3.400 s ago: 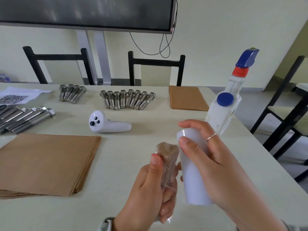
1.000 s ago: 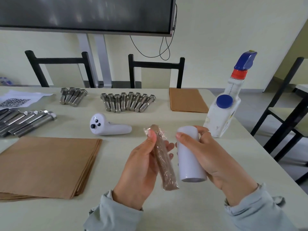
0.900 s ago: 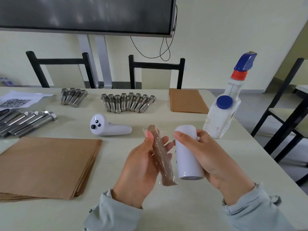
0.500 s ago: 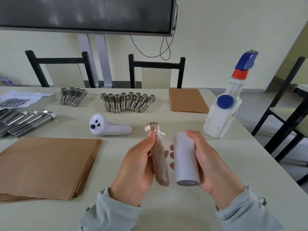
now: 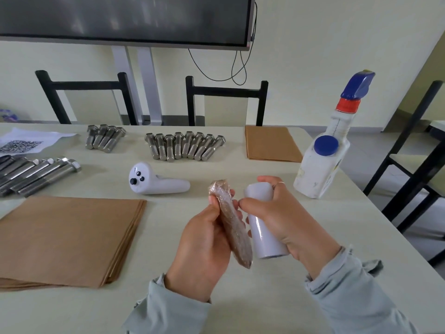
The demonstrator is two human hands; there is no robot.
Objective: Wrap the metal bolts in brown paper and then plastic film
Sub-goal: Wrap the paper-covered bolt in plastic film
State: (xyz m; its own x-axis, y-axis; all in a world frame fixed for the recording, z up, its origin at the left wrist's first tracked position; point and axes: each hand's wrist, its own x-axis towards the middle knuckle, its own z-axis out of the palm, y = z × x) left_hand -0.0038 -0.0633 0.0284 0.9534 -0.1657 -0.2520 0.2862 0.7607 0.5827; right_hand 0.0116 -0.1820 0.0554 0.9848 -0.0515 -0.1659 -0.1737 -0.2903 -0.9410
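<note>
Left hand curled round the wrapped bolt, thumb laid along its near side, fingertips showing past its far side. Right hand clamped on the roll of plastic film, thumb pressing the roll's upper part, a ring on one finger.

Bolt sheathed in brown paper under clear film, just beside the roll, held above the table. Long axis tilted: head end up and away past the left thumb, lower end down toward the right wrist. Roll nearly parallel to it.

Beyond the fingertips: white controller, loose bolts, spray bottle. Left of the left hand: brown paper stack. Far left: sheet with a QR code. No legible writing.
</note>
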